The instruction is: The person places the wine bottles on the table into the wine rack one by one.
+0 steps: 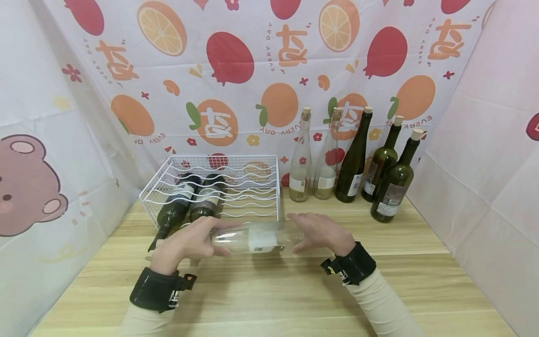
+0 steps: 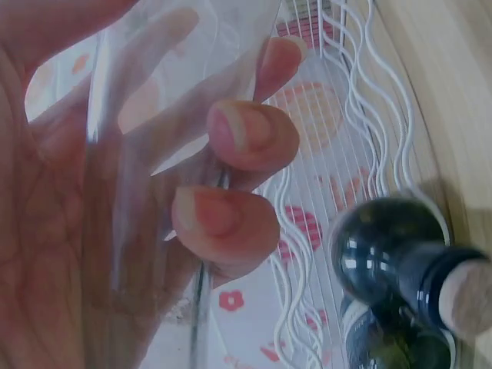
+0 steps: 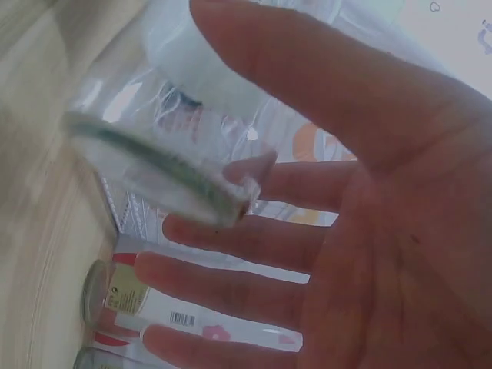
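Note:
A clear glass bottle [image 1: 261, 237] with a whitish label lies sideways in the air over the table, in front of the rack. My left hand [image 1: 185, 243] grips its left part; in the left wrist view, curled fingers [image 2: 246, 134] wrap round the clear glass. By the bottle's base is my right hand [image 1: 324, 232]. Its fingers [image 3: 231, 288] are spread and fairly straight in the right wrist view, with the thumb over the glass; whether they touch it I cannot tell. Behind the left hand, two dark wine bottles [image 1: 178, 201] lie in the white wire rack [image 1: 278, 189].
At the back right several corked bottles stand upright: two clear ones [image 1: 299, 173] beside a few dark green ones [image 1: 353, 164]. A fruit-printed cloth [image 1: 236, 28] hangs behind the wooden table [image 1: 269, 299], with cloth at both sides too. One rack bottle's corked neck [image 2: 470, 300] sticks out forward.

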A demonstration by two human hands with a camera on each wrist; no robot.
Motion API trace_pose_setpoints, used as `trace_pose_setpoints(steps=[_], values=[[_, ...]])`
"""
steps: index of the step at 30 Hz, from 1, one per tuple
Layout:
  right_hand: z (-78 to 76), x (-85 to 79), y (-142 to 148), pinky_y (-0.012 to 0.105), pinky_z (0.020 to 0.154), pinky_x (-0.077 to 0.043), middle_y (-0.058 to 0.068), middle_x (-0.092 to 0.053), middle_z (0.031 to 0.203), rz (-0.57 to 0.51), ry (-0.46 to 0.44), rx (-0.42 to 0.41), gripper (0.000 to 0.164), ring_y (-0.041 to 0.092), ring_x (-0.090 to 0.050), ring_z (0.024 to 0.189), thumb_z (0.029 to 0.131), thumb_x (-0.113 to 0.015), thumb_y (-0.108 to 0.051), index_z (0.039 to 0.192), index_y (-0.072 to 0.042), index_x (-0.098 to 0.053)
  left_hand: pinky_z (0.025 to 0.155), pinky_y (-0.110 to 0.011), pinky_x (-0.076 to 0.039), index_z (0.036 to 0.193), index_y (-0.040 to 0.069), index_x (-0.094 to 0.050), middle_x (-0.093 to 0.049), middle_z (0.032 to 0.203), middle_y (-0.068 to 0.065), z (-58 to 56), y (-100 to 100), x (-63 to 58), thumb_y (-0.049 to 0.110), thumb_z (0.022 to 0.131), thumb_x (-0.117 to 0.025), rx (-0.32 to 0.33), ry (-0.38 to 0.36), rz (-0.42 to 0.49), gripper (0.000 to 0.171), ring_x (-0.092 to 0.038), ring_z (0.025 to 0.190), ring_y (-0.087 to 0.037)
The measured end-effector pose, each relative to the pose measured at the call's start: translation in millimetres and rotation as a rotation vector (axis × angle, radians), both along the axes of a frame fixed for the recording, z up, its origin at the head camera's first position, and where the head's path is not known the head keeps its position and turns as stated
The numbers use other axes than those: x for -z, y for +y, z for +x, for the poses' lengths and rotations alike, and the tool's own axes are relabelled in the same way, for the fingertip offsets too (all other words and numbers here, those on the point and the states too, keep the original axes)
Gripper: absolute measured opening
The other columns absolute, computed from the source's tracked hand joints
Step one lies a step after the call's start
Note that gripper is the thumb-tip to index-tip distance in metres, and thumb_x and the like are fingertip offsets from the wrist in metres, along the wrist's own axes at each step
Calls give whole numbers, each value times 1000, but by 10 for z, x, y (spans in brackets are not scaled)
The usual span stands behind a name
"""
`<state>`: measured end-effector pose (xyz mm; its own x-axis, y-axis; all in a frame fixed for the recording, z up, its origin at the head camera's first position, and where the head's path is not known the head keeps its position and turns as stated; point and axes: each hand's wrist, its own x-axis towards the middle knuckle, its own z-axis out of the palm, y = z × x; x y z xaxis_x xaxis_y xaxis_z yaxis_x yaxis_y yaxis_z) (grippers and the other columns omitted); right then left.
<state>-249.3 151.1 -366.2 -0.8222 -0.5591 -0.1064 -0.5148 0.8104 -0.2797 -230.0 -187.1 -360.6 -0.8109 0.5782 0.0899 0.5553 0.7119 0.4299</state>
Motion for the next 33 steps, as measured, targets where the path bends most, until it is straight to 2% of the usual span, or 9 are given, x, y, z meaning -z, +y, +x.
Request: trace_pose_setpoints(steps=[2, 7, 10, 14, 16, 21, 28, 31, 33], values=[[-10, 0, 18, 54, 112, -47, 16, -59, 148, 2, 16, 12, 94, 35, -59, 135, 80, -88, -40, 155, -8, -43, 86, -33, -52, 144, 25, -63, -70, 134, -9, -7, -56, -13, 30, 77, -90, -29, -7, 0, 73, -58, 89, -14], [-31, -21, 54, 54, 109, -49, 17, -60, 147, 10, 33, 41, 92, 35, -59, 134, 81, -86, -44, 155, -8, -43, 76, -30, -44, 145, 27, -62, -67, 136, -13, -12, -156, -52, 29, 78, -88, -96, -70, 1, 71, -53, 89, -18], [-32, -40, 64, 54, 112, -47, 19, -56, 151, 24, 22, 55, 94, 36, -55, 139, 83, -84, -46, 156, -6, -41, 77, -32, -42, 144, 26, -62, -66, 137, -13, -19, -195, -65, 30, 78, -88, -102, -62, -6, 71, -53, 94, -19], [-34, -51, 64, 55, 115, -44, 20, -52, 154, 32, 8, 64, 90, 37, -51, 142, 87, -81, -44, 157, -5, -40, 73, -29, -42, 144, 23, -63, -70, 126, -10, -34, -238, -67, 29, 77, -89, -99, -50, -6, 72, -52, 88, -17], [-35, -53, 62, 55, 115, -44, 19, -53, 154, 32, 2, 61, 87, 37, -52, 142, 88, -81, -43, 156, -5, -42, 68, -27, -41, 144, 22, -63, -71, 112, -7, -38, -261, -67, 28, 77, -88, -100, -52, -5, 72, -51, 81, -14], [-37, -42, 65, 56, 113, -45, 15, -58, 150, 19, -17, 41, 75, 34, -55, 140, 89, -80, -39, 150, -5, -52, 61, -25, -39, 143, 20, -64, -61, 84, -2, -44, -318, -68, 29, 76, -88, -116, -54, -7, 71, -46, 69, -10], [-57, -12, 63, 50, 110, -49, 13, -65, 141, -23, -73, 6, 60, 31, -60, 132, 90, -80, -34, 138, -3, -62, 56, -26, -47, 147, 16, -58, -62, 80, -2, -49, -386, -72, 25, 80, -86, -123, -115, 39, 73, -57, 53, -11], [-64, 6, 60, 49, 109, -50, 13, -66, 140, -28, -88, 5, 58, 30, -62, 130, 90, -80, -33, 138, -4, -63, 58, -26, -48, 150, 13, -55, -62, 78, -1, -55, -408, -68, 24, 83, -84, -119, -135, 47, 74, -59, 48, -12], [-62, 10, 59, 50, 108, -50, 13, -67, 139, -23, -87, 9, 58, 29, -63, 129, 90, -80, -33, 137, -4, -64, 59, -25, -46, 150, 11, -55, -62, 78, -1, -61, -420, -63, 25, 84, -84, -117, -118, 41, 73, -56, 49, -10]])
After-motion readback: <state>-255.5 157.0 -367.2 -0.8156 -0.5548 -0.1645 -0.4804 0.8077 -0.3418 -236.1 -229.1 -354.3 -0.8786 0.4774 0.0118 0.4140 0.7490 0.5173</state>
